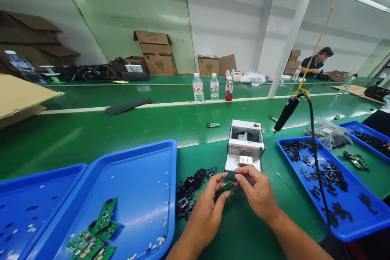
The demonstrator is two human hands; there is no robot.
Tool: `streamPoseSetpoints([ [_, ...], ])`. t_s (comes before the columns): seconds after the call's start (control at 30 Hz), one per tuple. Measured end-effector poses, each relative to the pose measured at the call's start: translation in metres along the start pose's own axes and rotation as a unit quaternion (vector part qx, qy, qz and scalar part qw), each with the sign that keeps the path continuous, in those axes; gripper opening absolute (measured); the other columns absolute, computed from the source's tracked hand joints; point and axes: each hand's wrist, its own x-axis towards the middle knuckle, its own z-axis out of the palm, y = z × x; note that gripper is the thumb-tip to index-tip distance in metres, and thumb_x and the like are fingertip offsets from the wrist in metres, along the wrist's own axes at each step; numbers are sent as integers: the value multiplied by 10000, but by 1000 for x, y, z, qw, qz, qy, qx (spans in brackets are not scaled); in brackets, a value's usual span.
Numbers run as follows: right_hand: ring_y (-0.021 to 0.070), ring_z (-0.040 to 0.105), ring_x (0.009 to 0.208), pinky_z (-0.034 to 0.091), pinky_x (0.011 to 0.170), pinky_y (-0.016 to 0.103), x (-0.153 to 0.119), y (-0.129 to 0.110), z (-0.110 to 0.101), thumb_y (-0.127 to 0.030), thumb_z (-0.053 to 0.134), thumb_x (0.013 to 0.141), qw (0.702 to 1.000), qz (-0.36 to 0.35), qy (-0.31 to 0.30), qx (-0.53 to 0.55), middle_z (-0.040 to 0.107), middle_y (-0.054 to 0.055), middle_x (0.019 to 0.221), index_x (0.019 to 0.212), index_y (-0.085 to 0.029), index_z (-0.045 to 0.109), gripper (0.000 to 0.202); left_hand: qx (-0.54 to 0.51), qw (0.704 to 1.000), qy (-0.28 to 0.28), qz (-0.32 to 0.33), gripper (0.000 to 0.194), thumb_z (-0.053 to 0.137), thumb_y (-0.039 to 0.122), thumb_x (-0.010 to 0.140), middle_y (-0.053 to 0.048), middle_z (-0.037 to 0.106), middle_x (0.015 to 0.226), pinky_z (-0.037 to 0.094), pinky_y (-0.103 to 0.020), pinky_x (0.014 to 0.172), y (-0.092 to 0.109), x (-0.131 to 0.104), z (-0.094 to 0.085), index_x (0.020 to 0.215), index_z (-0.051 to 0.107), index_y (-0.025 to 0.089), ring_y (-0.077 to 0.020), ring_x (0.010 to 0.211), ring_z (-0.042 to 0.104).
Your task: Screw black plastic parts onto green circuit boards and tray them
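Observation:
A small green circuit board (226,188) is gripped between the thumb and fingers of my left hand (210,203), tilted above the green bench. My right hand (257,191) is closed in a pinch at the board's right end; anything between its fingertips is hidden. Just beyond both hands stands a white-and-black screw feeder machine (246,146) with a metal block on its front. Left of my hands, a pile of small black plastic parts (191,187) lies on the bench.
A blue tray (137,162) at left holds several circuit boards (97,235); another blue tray (300,178) at right holds black parts. A black electric screwdriver (286,113) hangs from a yellow cord. Bottles (198,88) stand behind. A person (313,65) sits far right.

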Motion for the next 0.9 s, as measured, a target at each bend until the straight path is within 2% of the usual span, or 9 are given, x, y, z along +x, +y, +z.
streamPoseSetpoints([
  [0.13, 171, 709, 774, 595, 723, 298, 0, 1, 0, -419, 679, 934, 1000, 5, -2, -1, 718, 54, 980, 1021, -204, 752, 243, 36, 999, -8, -4, 436, 556, 400, 991, -91, 706, 1171, 494, -362, 871, 0, -2, 1, 1406, 511, 272, -258, 987, 677],
  [0.27, 185, 703, 870, 563, 771, 294, 0, 0, -1, -380, 694, 928, 999, -19, -12, -35, 743, 53, 975, 1015, -233, 788, 196, 47, 999, -26, -4, 449, 504, 386, 1012, -75, 690, 1160, 465, -364, 932, 2, -2, 2, 1444, 451, 273, -242, 1047, 659],
  [0.37, 182, 698, 901, 542, 807, 293, 0, -1, -2, -365, 694, 931, 998, -35, -18, -43, 751, 48, 974, 1011, -250, 804, 179, 49, 998, -35, 1, 486, 461, 361, 1023, -74, 684, 1116, 450, -377, 923, 2, -2, 2, 1491, 379, 258, -241, 1028, 651],
  [0.53, 187, 689, 896, 544, 787, 292, 0, -1, -3, -399, 700, 923, 999, 1, -33, -12, 745, 51, 978, 997, -255, 814, 198, 48, 998, -40, 3, 508, 457, 365, 1030, -73, 686, 1075, 442, -375, 904, -2, -1, 1, 1512, 347, 249, -239, 1005, 647],
  [0.63, 181, 677, 863, 545, 765, 287, 0, -1, -3, -409, 707, 915, 999, 9, -41, 0, 739, 49, 959, 985, -246, 812, 207, 43, 999, -33, 1, 500, 476, 360, 1025, -74, 690, 1108, 447, -368, 920, -3, 0, 0, 1502, 379, 246, -235, 1027, 650],
  [0.73, 179, 677, 845, 551, 756, 286, 1, -2, -4, -415, 696, 923, 998, 22, -61, 16, 739, 47, 948, 987, -232, 799, 220, 39, 998, -39, 11, 412, 497, 359, 1019, -74, 686, 1145, 452, -346, 929, 0, 0, 0, 1412, 511, 234, -231, 1068, 629],
  [0.83, 162, 665, 818, 541, 745, 269, 1, -3, -6, -404, 685, 934, 998, 14, -67, 6, 725, 36, 910, 985, -227, 788, 210, 39, 997, -58, 20, 309, 508, 368, 1017, -57, 688, 1094, 460, -315, 847, 5, 1, -1, 1256, 634, 220, -209, 964, 617],
  [0.9, 150, 654, 808, 536, 742, 259, 2, -2, -6, -385, 675, 945, 998, -1, -68, -5, 709, 30, 896, 983, -228, 782, 194, 42, 997, -60, 14, 292, 508, 381, 1017, -33, 681, 965, 447, -300, 768, 8, 1, -1, 1203, 660, 215, -190, 844, 587],
])
